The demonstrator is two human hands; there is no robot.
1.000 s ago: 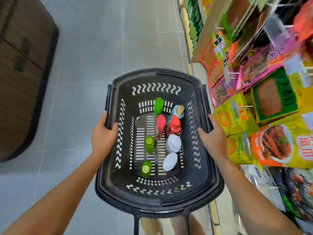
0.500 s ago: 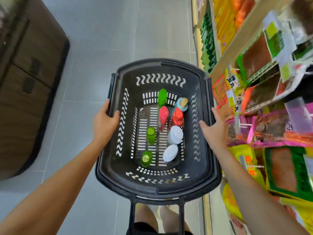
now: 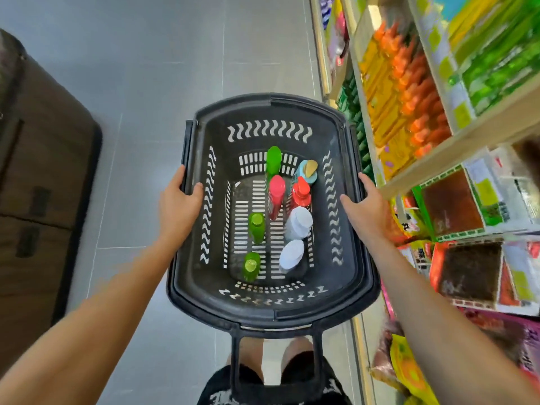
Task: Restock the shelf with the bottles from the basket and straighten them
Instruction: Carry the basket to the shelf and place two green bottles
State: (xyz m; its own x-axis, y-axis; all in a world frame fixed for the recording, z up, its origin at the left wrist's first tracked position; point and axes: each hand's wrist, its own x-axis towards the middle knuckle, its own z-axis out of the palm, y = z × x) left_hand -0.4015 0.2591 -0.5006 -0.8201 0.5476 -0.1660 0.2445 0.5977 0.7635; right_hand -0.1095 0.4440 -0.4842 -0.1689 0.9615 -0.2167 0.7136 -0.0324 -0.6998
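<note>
I carry a black plastic basket in front of me. My left hand grips its left rim and my right hand grips its right rim. Several bottles stand upright inside: a tall green one at the far end, a pink-capped one, a red pump bottle, a light blue bottle with a gold cap, two small green bottles and two white-capped bottles. The wooden shelf with rows of orange-capped bottles runs along my right.
Green bottles fill the shelf compartment to the right of the orange ones. Hanging snack packets crowd the lower right. A dark brown cabinet stands on the left. Grey tiled floor stretches ahead. My legs show below the basket's handle.
I have walked forward along the aisle with the basket. The snack packets slid back and down on the right, and the shelf with orange-capped and green bottles came into view.
</note>
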